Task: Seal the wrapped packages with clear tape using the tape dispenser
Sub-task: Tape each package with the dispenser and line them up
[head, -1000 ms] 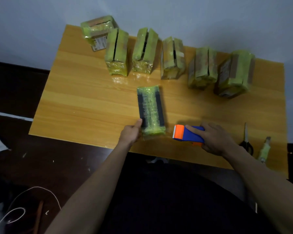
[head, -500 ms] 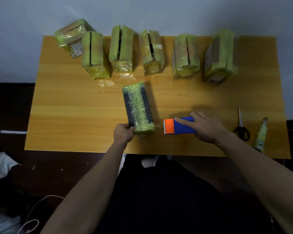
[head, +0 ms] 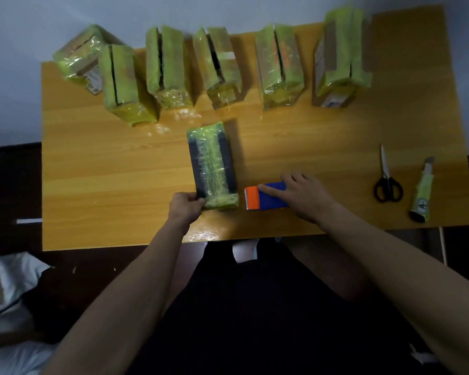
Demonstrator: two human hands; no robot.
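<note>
A dark package wrapped in yellow-green film [head: 213, 166] lies lengthwise in the middle of the wooden table [head: 92, 171]. My left hand [head: 186, 209] grips its near left corner. Just right of the package lies the blue tape dispenser with an orange head [head: 266, 197], the head pointing at the package. My right hand [head: 305, 196] holds the dispenser from above, index finger stretched along its top. Several more film-wrapped packages [head: 168, 69] stand in a row along the far edge.
Black-handled scissors [head: 386, 180] and a yellow-green utility knife [head: 421, 196] lie at the table's right side. A white bag [head: 8, 280] sits on the dark floor at lower left. My dark-clothed lap fills the foreground below the table's near edge.
The camera has tilted, so the table looks squarer. My left hand moved from the package's left edge to grip its near left corner. The right hand stays on the dispenser.
</note>
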